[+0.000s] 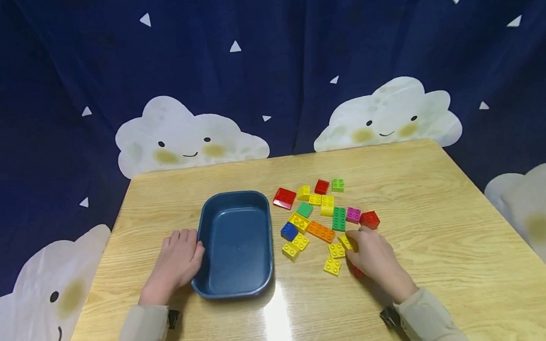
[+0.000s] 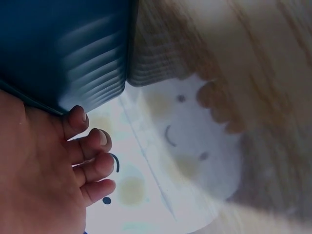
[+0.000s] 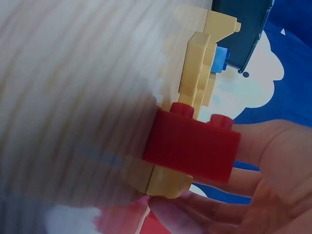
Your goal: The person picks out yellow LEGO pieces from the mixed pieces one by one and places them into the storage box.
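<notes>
My left hand (image 1: 175,259) rests at the left rim of a deep blue plastic tray (image 1: 238,291). The thumb lies at the rim, while the loosely bent fingers (image 2: 95,165) stay outside the wall. On the right, my right hand (image 1: 374,253) pinches a yellow toy building brick (image 1: 345,241) between thumb and fingertips. A red brick (image 3: 192,146) stands close to that hand and partly hides the pinch in the right wrist view. Two yellow four-stud bricks (image 1: 336,250) lie just left of the fingers. Beyond the knuckles sits another red brick (image 1: 370,220).
Several more bricks spread right of the tray, including an orange brick (image 1: 321,232), a green brick (image 1: 339,219), a blue brick (image 1: 289,231) and a magenta brick (image 1: 353,215). A dark curtain with clouds hangs behind the wooden table (image 1: 456,263).
</notes>
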`<state>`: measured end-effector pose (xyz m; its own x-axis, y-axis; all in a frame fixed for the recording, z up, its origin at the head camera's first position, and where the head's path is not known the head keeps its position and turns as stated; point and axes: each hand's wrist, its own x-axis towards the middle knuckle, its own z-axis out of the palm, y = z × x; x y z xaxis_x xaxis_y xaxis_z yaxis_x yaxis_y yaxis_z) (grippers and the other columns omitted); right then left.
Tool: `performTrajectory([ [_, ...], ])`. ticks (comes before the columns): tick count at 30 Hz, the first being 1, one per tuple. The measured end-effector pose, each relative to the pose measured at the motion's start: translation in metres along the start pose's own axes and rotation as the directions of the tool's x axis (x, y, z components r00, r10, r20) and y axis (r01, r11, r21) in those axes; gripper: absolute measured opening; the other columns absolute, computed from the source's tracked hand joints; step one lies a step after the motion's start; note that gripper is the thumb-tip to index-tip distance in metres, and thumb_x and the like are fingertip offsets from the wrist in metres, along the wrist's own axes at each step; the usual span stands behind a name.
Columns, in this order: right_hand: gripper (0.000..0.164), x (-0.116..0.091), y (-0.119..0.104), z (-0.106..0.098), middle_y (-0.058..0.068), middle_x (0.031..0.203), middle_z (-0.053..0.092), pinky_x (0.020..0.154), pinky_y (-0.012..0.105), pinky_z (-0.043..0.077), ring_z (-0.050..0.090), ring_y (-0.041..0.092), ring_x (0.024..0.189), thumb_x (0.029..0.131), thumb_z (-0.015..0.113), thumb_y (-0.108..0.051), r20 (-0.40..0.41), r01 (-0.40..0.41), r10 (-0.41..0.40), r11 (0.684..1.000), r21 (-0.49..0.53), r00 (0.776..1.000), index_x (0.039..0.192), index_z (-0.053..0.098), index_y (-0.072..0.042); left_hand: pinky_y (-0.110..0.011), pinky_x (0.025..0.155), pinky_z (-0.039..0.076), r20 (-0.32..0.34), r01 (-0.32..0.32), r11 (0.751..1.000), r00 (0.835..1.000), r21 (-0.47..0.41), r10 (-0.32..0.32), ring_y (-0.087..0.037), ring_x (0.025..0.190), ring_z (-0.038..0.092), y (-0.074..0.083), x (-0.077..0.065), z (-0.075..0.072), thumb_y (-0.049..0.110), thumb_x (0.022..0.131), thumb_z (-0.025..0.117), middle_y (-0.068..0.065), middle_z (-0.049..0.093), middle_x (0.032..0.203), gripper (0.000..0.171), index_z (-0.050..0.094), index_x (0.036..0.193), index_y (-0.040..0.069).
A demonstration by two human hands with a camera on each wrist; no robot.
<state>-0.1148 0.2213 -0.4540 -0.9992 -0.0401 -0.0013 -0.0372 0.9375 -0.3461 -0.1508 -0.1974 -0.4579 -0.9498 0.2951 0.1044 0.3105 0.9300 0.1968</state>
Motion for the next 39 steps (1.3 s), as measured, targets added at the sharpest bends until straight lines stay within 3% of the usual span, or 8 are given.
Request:
performTrajectory([
  [10, 0.046, -0.001, 0.000, 0.001, 0.019, 0.103, 0.060, 0.067, 0.044, 0.050, 0.055, 0.024, 0.074, 0.073, 0.074, -0.013, 0.006, -0.007, 0.007, 1.000, 0.003, 1.000, 0.114, 0.064, 0.003, -0.046, 0.078, 0.031, 0.012, -0.003, 1.000, 1.000, 0.001, 0.003, -0.033, 0.091, 0.043, 0.000, 0.000, -0.001, 0.023, 0.094, 0.037, -0.013, 0.049, 0.092, 0.022, 0.048, 0.094, 0.004],
  [22, 0.046, 0.000, -0.002, -0.006, 0.017, 0.104, 0.061, 0.070, 0.044, 0.050, 0.056, 0.025, 0.078, 0.074, 0.073, -0.014, -0.050, 0.031, -0.030, 0.999, 0.020, 0.998, 0.116, 0.063, 0.001, -0.046, 0.078, 0.031, 0.018, -0.005, 1.000, 1.000, -0.009, 0.005, -0.034, 0.089, 0.043, 0.002, -0.001, -0.004, 0.021, 0.093, 0.038, -0.012, 0.048, 0.089, 0.020, 0.047, 0.090, 0.004],
  [28, 0.044, 0.007, -0.013, -0.021, 0.020, 0.111, 0.061, 0.080, 0.050, 0.048, 0.059, 0.033, 0.096, 0.077, 0.072, -0.017, -0.072, 0.063, -0.060, 0.997, 0.040, 0.996, 0.116, 0.063, 0.000, -0.047, 0.078, 0.031, 0.024, 0.005, 1.000, 1.000, -0.011, -0.005, -0.033, 0.088, 0.042, 0.003, 0.001, -0.005, 0.021, 0.093, 0.038, -0.012, 0.048, 0.089, 0.020, 0.047, 0.091, 0.004],
  [39, 0.043, 0.021, -0.052, -0.045, 0.015, 0.107, 0.060, 0.068, 0.040, 0.048, 0.056, 0.025, 0.083, 0.078, 0.070, -0.017, -0.081, 0.131, -0.126, 0.989, 0.064, 0.989, 0.118, 0.064, -0.004, -0.048, 0.080, 0.031, 0.021, 0.006, 1.000, 1.000, -0.012, -0.006, -0.034, 0.089, 0.043, 0.004, 0.000, -0.004, 0.022, 0.093, 0.038, -0.013, 0.049, 0.091, 0.021, 0.048, 0.092, 0.003],
])
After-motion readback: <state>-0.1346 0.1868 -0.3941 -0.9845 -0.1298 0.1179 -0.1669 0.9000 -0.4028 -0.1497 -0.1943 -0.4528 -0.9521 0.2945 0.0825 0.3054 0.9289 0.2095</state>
